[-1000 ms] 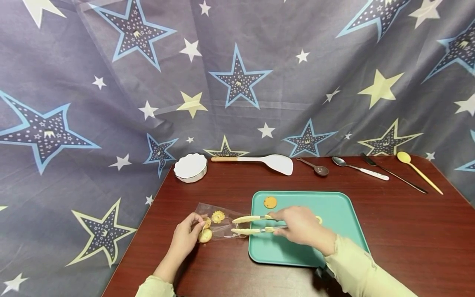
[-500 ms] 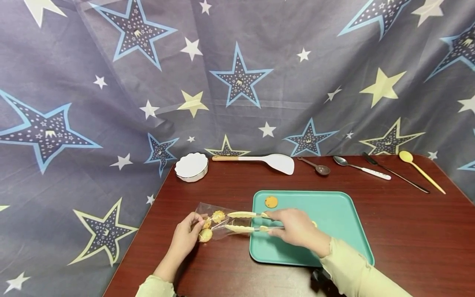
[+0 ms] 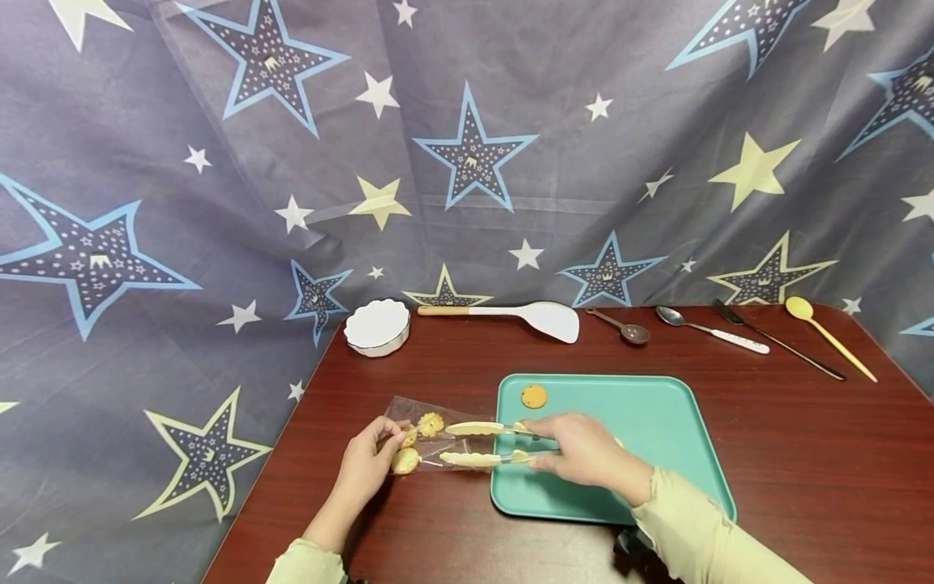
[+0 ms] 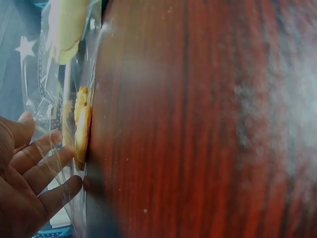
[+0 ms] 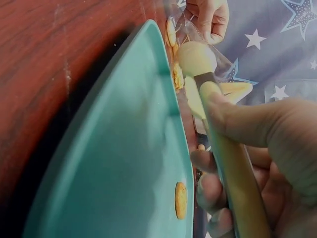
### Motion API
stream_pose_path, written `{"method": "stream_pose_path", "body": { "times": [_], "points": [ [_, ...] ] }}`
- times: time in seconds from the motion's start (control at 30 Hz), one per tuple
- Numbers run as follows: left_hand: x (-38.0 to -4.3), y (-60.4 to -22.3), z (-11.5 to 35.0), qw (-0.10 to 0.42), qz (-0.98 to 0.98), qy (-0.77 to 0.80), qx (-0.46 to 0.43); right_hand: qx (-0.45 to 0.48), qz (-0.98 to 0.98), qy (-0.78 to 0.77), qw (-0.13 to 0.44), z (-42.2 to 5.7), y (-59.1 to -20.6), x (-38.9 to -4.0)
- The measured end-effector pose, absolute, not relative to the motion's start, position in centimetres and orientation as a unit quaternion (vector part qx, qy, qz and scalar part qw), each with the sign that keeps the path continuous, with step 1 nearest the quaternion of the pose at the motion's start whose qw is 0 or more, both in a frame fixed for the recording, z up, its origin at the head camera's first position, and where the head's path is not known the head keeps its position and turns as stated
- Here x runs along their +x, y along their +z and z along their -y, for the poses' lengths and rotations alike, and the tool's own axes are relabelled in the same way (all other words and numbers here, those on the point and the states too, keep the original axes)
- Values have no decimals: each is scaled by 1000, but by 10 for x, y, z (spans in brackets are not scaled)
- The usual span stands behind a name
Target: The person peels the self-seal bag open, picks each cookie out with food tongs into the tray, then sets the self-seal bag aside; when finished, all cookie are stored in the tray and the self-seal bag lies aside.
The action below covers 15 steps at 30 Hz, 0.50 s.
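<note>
My left hand [image 3: 370, 457] pinches the closed end of a clear plastic bag [image 3: 436, 444] lying on the table. Several cookies sit in the bag beside the fingers, among them a flower-shaped cookie [image 3: 431, 424] and a round cookie [image 3: 405, 461]. In the left wrist view, the cookies [image 4: 82, 126] show edge-on through the film. Over the tray, my right hand [image 3: 584, 450] grips cream-tipped tongs [image 3: 473, 460]. Their two tips are spread apart at the bag, seemingly inside it, with no cookie between them. One round cookie [image 5: 181, 201] lies on the teal tray [image 3: 657, 405].
Along the back edge lie a white fluted dish [image 3: 376, 328], a white spatula [image 3: 550, 322], a brown measuring spoon [image 3: 631, 334], a metal spoon [image 3: 737, 341], a thin dark-ended utensil [image 3: 781, 345] and a yellow spoon [image 3: 799, 308]. A star-patterned curtain [image 3: 467, 235] hangs behind.
The tongs in my right hand have moved left, deeper over the bag toward the cookies, and their tips have spread a little wider. My left hand has stayed on the bag.
</note>
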<state>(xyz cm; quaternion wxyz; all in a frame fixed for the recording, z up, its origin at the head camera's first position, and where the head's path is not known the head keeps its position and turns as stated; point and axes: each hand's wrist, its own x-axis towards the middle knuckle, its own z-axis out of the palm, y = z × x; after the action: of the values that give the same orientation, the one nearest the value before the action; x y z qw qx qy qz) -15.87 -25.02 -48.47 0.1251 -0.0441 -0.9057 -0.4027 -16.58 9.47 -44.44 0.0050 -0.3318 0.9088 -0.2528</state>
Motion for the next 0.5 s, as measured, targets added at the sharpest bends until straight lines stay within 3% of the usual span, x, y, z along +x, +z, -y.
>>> {"method": "stream_pose_path", "body": {
  "times": [0.5],
  "points": [
    [-158,-483,249,101,907,-408,-31,-310,-930,-186,-59,-69,-459,-162]
  ]
}}
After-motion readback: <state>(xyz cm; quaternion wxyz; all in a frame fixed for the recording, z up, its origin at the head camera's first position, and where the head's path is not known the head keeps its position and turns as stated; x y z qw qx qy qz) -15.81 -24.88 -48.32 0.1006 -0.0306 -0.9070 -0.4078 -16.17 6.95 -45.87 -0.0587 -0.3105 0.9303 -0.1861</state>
